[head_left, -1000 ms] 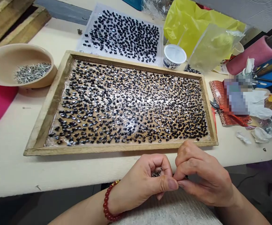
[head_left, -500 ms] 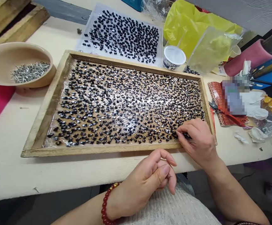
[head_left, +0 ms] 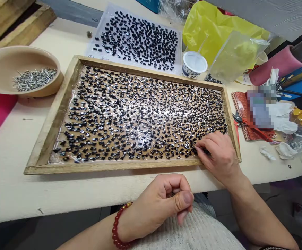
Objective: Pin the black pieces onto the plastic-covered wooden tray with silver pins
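A shallow wooden-framed tray (head_left: 93,169) is covered with many small black pieces (head_left: 119,114), each with a shiny spot on it. Over its near right corner, my right hand (head_left: 219,154) pinches thumb and forefinger together among the pieces; whatever is between the fingertips is too small to make out. My left hand (head_left: 163,205), with a red bead bracelet (head_left: 117,225) at the wrist, is curled closed in front of the tray, above my lap. A little of something small shows inside its fingers, too hidden to name.
A beige bowl (head_left: 43,57) of metal pins (head_left: 35,80) stands at the left. Behind the tray lie a clear sheet (head_left: 98,55) with loose black pieces and a white cup (head_left: 194,64). Yellow plastic bags (head_left: 205,21) and a red patterned pouch (head_left: 252,133) are to the right.
My left hand's fingers have curled in from a looser pose, and the hand has dropped slightly. My right hand stays almost in place at the tray's corner.
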Tool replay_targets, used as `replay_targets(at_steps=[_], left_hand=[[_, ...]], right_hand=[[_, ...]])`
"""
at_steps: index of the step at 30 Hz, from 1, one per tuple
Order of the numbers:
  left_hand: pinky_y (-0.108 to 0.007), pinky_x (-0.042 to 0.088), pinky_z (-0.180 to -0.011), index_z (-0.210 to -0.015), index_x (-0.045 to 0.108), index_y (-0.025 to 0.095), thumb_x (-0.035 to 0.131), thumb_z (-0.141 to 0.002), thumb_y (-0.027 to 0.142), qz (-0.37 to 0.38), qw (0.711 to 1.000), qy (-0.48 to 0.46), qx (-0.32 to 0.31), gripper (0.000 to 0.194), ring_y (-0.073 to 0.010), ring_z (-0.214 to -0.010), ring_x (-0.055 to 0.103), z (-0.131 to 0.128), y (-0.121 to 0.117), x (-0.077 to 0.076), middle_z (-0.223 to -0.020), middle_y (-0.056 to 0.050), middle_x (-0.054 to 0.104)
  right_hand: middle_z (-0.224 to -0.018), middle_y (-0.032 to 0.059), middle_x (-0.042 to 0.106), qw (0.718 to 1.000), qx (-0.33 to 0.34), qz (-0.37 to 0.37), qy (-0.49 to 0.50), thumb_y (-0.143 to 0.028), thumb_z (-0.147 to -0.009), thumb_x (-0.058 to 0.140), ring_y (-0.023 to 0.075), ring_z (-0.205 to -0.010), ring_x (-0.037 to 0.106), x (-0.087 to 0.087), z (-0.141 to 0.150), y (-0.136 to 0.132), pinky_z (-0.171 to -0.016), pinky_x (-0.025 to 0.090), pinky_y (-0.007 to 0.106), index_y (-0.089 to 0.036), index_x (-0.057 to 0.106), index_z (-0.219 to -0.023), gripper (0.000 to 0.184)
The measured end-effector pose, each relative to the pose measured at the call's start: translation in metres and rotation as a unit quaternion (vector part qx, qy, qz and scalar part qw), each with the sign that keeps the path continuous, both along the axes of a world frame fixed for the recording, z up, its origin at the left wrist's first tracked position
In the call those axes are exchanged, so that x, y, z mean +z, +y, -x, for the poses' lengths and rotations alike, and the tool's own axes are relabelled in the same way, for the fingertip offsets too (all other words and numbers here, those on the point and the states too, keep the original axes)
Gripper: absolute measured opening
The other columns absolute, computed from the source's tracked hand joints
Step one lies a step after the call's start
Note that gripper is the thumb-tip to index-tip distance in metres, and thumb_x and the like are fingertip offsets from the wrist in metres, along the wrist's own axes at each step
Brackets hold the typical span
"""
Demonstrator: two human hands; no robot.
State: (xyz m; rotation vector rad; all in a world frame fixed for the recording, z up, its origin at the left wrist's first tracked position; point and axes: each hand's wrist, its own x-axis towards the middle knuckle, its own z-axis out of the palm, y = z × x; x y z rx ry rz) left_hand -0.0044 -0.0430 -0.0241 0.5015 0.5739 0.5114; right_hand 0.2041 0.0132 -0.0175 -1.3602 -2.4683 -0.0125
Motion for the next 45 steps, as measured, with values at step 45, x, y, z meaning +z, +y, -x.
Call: replay_targets(at_steps=[45], left_hand=[[-0.027, 0.017, -0.052, -0.094, 0.060, 0.015, 0.056, -0.098, 0.042, -0.001, 0.998, -0.026, 0.059, 0.028, -0.0104, -0.055, 0.025, -0.011, -0.003, -0.001, -0.069, 0.003, 0.051]], right_hand=[[-0.078, 0.0015, 0.063, 0.958, 0.003, 0.061, 0.279, -0.007, -0.083, 0.064, 0.0163, -0.079, 0.060, 0.015, -0.006, -0.027, -0.070, 0.047, 0.031, -0.021, 0.062, -0.088, 0.015]])
